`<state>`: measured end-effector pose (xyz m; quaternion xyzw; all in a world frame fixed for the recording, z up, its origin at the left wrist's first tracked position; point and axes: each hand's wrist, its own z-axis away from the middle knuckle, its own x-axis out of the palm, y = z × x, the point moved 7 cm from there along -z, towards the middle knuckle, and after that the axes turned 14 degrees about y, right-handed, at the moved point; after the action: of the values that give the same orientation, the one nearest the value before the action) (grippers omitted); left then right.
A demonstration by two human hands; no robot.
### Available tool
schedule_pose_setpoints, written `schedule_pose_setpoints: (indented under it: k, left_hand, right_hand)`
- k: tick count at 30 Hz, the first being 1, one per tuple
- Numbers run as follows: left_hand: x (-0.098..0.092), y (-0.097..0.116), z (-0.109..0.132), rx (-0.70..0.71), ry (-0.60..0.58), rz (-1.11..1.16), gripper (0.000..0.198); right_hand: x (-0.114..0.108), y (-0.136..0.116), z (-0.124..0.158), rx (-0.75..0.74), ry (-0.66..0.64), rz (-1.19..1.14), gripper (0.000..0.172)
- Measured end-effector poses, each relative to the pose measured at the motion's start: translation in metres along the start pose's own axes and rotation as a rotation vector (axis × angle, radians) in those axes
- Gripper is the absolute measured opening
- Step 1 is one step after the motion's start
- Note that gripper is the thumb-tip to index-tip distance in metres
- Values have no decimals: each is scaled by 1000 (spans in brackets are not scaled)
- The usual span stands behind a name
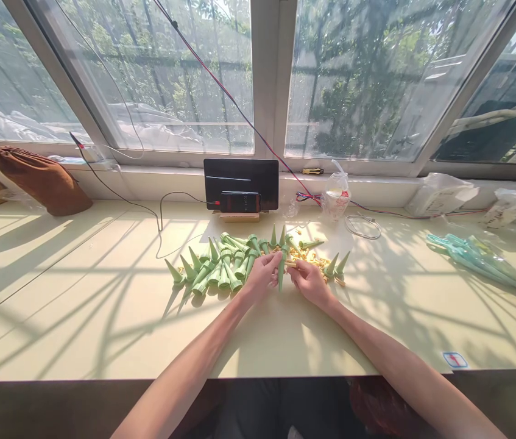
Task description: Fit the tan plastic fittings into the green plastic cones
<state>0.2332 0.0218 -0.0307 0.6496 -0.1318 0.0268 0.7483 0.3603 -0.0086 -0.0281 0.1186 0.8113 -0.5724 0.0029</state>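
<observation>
Well, at frame centre our left hand [262,275] pinches a green cone [281,275], our right hand [309,282] pinches a yellow piece [291,264] against it; a slip could scatter the cone pile [221,268] just left

Green cones [221,268] — pale yellow table [56,292] — brown bag [41,180].

Single view, camera worn on my head: faces forward and down across the table [79,305] toward the windows [367,79], wide-angle, my left hand [263,275] and right hand [307,281] close, mid-frame.
</observation>
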Motion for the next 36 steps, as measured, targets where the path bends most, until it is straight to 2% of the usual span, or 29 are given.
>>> schedule_pose_setpoints:
  k: [5,13,19,23,31,36]
  left_hand:
    - [-1,2,2,-13,23,-48,49]
    - [-2,11,6,48,37,-169,49]
    - [0,20,9,134,23,-206,50]
    - [-1,20,8,184,27,-262,55]
    - [2,19,6,264,-41,-256,54]
    - [3,18,5,269,-43,-230,56]
  right_hand:
    - [0,-1,1,-11,0,27,25]
    - [-1,-6,1,-41,0,62,25]
    - [-1,-9,1,-12,-12,67,36]
    - [2,-4,1,144,-61,-55,39]
    - [10,4,4,450,-175,-360,41]
    - [12,8,5,528,-198,-483,38]
